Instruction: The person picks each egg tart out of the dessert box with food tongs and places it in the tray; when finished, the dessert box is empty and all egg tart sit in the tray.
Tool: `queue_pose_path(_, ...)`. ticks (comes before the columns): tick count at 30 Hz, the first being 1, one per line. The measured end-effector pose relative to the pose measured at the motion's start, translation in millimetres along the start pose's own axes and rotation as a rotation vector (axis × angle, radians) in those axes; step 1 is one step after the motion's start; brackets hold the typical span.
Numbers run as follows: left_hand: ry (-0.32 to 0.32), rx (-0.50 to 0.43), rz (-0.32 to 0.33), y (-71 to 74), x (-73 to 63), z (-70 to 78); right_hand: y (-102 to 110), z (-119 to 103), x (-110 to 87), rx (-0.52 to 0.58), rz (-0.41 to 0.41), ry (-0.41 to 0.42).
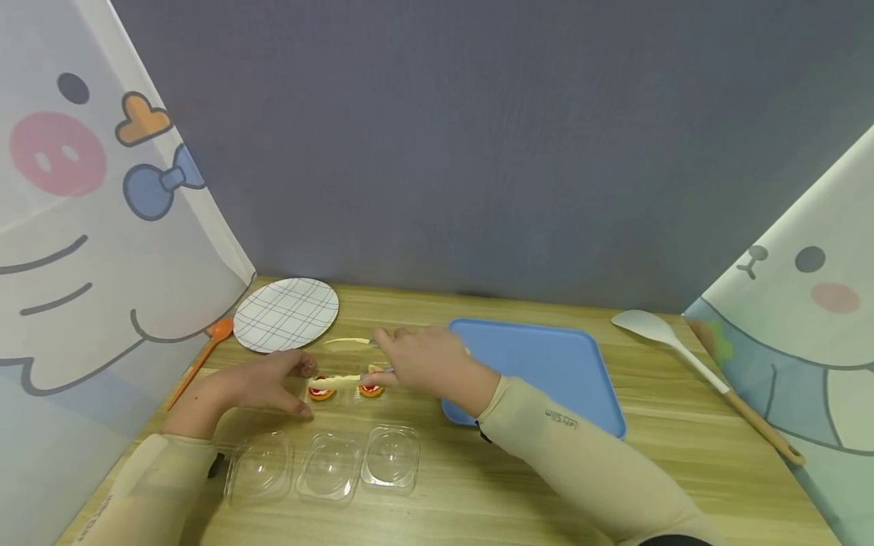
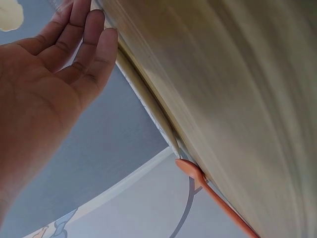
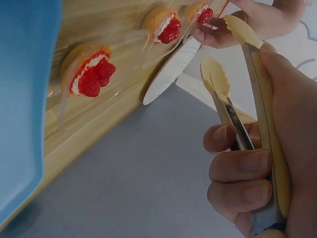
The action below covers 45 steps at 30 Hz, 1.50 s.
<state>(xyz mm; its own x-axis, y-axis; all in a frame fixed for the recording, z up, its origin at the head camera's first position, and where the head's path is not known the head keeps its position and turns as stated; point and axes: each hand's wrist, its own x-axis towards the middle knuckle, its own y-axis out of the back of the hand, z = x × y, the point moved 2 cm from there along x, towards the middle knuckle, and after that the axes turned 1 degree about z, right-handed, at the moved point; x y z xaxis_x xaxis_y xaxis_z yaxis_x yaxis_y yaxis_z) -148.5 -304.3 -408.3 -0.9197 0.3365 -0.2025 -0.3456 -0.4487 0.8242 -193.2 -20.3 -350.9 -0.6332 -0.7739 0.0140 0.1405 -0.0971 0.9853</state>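
Note:
My right hand holds a pair of tongs with pale yellow scalloped tips, its fingers and thumb wrapped round the metal arms. The two tips stand apart with nothing between them. In the head view they reach left over the tarts. A strawberry-topped tart sits in clear plastic close to my left hand, and another tart lies to its right. The right wrist view shows a third tart nearest the tray. My left hand's fingers are loosely bent, and the left wrist view shows its palm bare.
Several clear plastic containers stand in front of the tarts. A blue tray lies to the right, with a white ladle with a wooden handle beyond it. At the back left are a checked plate and an orange spoon.

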Motion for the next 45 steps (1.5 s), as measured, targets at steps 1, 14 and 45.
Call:
queue_pose_path(1,-0.001,0.002,0.0,0.0,-0.3,0.3,0,-2,1.2,0.0,-0.01,0.001)
queue_pose_path(14,0.009,-0.006,-0.005,0.0,0.7,-0.6,-5,-14,6.0,-0.075,0.013,0.076)
queue_pose_path(45,-0.012,0.011,-0.02,1.1,1.6,-2.9,-2,-32,21.9,-0.113,-0.101,0.096)
